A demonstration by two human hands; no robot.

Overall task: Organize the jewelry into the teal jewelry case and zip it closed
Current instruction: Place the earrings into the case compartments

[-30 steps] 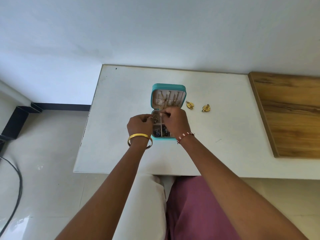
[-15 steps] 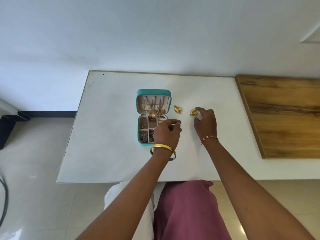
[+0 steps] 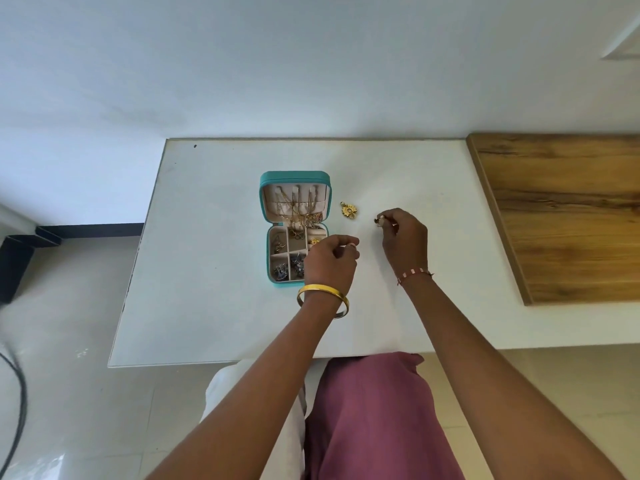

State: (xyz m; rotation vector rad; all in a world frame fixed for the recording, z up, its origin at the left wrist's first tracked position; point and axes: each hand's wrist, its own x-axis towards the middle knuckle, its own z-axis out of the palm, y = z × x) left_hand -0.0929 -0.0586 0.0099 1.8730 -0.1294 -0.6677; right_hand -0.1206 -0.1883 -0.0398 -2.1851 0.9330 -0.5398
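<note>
One gold earring [image 3: 349, 211] left mid-frame, right hand [image 3: 403, 237] pinching something small, left hand [image 3: 330, 259] curled, grip unclear; best dropped gently into teal jewelry case [image 3: 294, 230].

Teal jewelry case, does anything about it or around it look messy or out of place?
Yes. Gold chains hang tangled from the open teal jewelry case lid and spill across the hinge into the tray. One gold earring lies loose on the white table beside the case.
</note>
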